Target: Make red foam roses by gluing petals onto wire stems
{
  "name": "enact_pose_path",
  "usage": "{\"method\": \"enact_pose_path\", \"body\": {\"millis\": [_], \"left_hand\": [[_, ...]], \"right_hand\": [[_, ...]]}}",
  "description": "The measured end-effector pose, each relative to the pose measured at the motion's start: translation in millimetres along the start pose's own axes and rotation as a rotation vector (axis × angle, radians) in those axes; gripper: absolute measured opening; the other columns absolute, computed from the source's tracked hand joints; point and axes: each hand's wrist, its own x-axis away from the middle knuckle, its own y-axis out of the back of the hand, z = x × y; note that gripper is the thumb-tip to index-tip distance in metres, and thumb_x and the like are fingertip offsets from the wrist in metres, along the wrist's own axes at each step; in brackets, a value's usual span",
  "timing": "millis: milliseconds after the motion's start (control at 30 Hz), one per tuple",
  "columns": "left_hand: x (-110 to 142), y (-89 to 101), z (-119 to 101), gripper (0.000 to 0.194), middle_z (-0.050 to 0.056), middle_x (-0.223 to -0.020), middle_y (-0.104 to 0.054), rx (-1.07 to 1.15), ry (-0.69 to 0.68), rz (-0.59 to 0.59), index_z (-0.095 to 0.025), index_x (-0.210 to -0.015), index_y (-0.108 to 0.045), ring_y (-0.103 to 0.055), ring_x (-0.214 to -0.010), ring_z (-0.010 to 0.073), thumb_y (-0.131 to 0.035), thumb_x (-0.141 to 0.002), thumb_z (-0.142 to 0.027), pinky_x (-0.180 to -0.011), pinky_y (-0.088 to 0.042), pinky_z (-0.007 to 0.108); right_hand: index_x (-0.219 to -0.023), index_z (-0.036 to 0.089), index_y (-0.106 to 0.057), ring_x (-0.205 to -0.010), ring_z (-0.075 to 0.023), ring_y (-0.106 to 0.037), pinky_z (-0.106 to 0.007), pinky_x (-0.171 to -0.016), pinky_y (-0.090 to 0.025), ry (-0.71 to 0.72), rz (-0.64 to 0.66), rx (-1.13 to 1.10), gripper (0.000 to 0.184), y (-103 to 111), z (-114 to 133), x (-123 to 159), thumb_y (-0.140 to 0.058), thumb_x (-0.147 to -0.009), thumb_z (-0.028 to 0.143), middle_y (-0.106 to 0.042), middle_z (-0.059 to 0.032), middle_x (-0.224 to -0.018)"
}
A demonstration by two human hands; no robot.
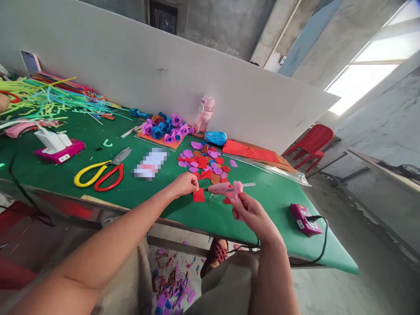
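Observation:
Pinched in my left hand (pixel 187 183) is a small red felt-like piece (pixel 198 195), hanging below the fingertips over the green table. My right hand (pixel 251 212) is wrapped round the handle of a pink hot glue gun (pixel 228 189). The gun's dark nozzle points left and comes close to the red piece; whether they touch I cannot tell. A clear glue stick (pixel 249 184) pokes out of its back end. Just beyond both hands lies a loose heap of purple, red and brown petal pieces (pixel 203 162).
Red-and-yellow-handled scissors (pixel 111 168) lie left. Purple and blue fabric flowers (pixel 167 127) sit behind, near a pink bottle (pixel 205 116) and blue pouch (pixel 215 138). A magenta power strip (pixel 305 219) with a black cord is at right, another (pixel 61 151) at left. Colourful pipe cleaners (pixel 49 98) cover the far left.

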Motion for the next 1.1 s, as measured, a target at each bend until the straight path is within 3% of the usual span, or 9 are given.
{"method": "enact_pose_path", "body": {"millis": [433, 1100], "left_hand": [[1.6, 0.4, -1.5, 0.006, -0.001, -0.051, -0.054, -0.05, -0.042, -0.006, -0.016, -0.048, -0.055, -0.047, -0.052, 0.0118, -0.054, -0.053, -0.014, -0.047, -0.028, 0.023], [-1.4, -1.2, 3.2, 0.007, 0.0, -0.051, -0.055, -0.116, -0.072, 0.018, -0.016, -0.049, -0.053, -0.049, -0.053, 0.0131, -0.052, -0.055, -0.013, -0.049, -0.029, 0.024]], "right_hand": [[-0.086, 0.02, -0.054, -0.054, -0.0142, -0.048, -0.024, -0.051, -0.033, 0.1, 0.004, 0.402, 0.024, -18.1, 21.6, 6.2, -0.039, -0.088, 0.039, -0.059, -0.0014, -0.065], [-0.077, 0.023, -0.048, -0.057, -0.017, -0.053, -0.025, -0.054, -0.034, 0.149, -0.026, 0.471, 0.022, -24.8, 22.9, 5.5, -0.037, -0.089, 0.038, -0.062, -0.0028, -0.067]]}}
